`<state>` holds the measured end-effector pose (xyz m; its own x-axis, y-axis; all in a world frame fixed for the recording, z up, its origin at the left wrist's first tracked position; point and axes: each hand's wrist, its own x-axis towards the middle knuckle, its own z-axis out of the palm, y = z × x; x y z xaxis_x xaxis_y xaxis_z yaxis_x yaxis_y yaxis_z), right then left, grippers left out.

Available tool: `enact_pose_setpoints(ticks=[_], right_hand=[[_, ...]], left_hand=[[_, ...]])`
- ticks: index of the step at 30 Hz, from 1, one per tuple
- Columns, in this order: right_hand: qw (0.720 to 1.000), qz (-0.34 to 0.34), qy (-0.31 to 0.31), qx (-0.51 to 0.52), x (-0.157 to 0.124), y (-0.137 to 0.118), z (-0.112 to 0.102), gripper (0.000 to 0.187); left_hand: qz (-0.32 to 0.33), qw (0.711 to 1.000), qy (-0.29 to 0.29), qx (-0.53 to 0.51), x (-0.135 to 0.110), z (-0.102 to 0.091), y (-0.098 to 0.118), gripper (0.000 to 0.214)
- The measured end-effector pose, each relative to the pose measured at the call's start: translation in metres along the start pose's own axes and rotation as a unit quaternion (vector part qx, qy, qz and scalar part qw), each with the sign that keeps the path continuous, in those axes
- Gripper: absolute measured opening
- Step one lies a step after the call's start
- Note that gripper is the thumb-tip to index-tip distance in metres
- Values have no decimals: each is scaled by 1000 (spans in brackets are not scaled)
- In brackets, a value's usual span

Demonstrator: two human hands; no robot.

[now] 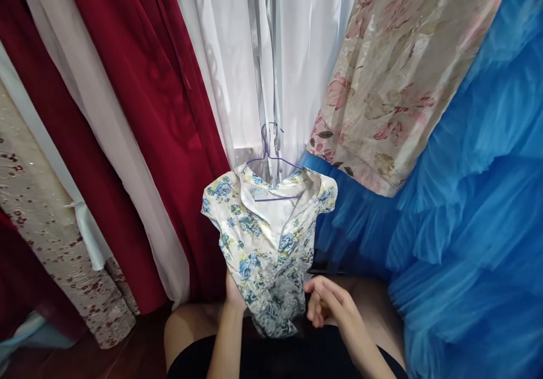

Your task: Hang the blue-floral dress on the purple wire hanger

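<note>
A white cap-sleeved top (248, 220) with blue and yellow flowers hangs from a thin purple wire hanger (266, 148). Its collar stands open at the front, and its lower part bunches together above my lap. My left hand (234, 293) grips the top's lower left side, with the fingers hidden behind the cloth. Beside the lower right edge is my right hand (328, 302), its fingers loosely bent and partly apart, with nothing visible in them. The fingertips are close to the cloth; whether they touch it I cannot tell.
Dark red cloth (139, 113) and a pale pink length (97, 113) hang on the left. White fabric (305, 56) hangs behind the hanger. To the right are a beige garment with pink flowers (394, 85) and ruffled blue tulle (470, 215). My bent legs (190, 322) flank the top.
</note>
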<state>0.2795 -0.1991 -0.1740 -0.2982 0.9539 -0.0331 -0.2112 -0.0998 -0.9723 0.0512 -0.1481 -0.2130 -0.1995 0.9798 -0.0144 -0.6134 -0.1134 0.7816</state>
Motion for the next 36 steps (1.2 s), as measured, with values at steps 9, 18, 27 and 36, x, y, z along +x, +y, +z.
enact_pose_setpoints(ticks=[9,18,27,36], right_hand=[[956,-87,54,-274,78,8,34,53],[983,-57,13,-176,49,-1,19,54],[996,-52,12,-76,51,-6,33,46],[994,17,-99,-48,72,-35,35,44]], left_hand=[[-24,991,42,124,-11,5,6,46],[-12,982,-7,189,4,-4,9,37],[272,901,32,335,-18,20,13,20],[203,855,-132,458,-36,48,-19,8]])
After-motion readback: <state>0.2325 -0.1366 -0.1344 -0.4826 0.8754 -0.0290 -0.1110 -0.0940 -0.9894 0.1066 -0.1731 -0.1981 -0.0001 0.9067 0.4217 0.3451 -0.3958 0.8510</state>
